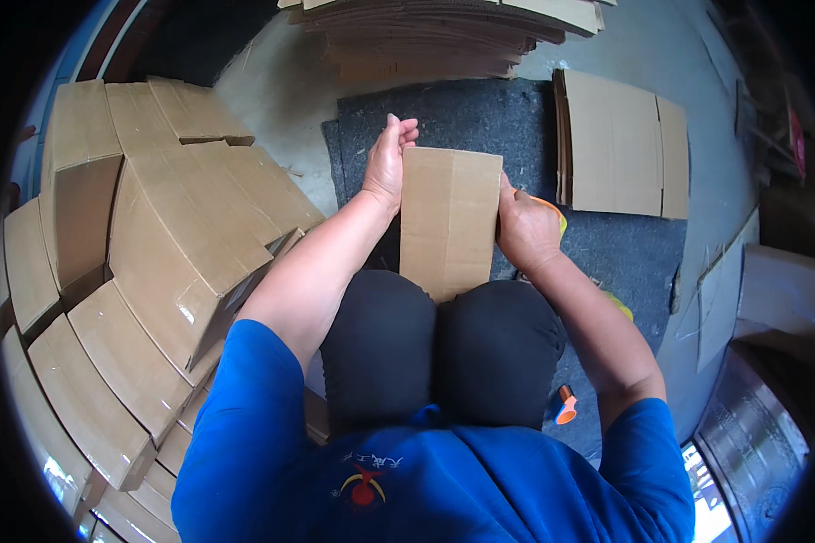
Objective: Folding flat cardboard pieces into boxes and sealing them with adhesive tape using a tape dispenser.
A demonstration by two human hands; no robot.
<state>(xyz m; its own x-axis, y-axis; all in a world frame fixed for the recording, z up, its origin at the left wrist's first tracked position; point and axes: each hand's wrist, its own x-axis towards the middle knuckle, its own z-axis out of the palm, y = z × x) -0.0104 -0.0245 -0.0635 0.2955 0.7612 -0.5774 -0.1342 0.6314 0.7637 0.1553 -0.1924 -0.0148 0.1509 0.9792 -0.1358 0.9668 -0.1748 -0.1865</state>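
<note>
A closed brown cardboard box (450,217) stands in front of my knees, its narrow top face up. My left hand (388,165) lies along its far left edge, open, with the fingertips reaching past the far corner. At the box's right side my right hand (527,228) is closed, fingers bent. An orange and yellow curved tool (562,221) shows just beyond these fingers, mostly hidden by the hand, so its kind is unclear.
Brown boxes (181,226) pile up at my left. Flattened cartons (611,140) lie at the right on a dark mat (462,104), and a stack of cardboard (426,41) sits at the far side. A small orange-handled object (566,407) lies beside my right knee.
</note>
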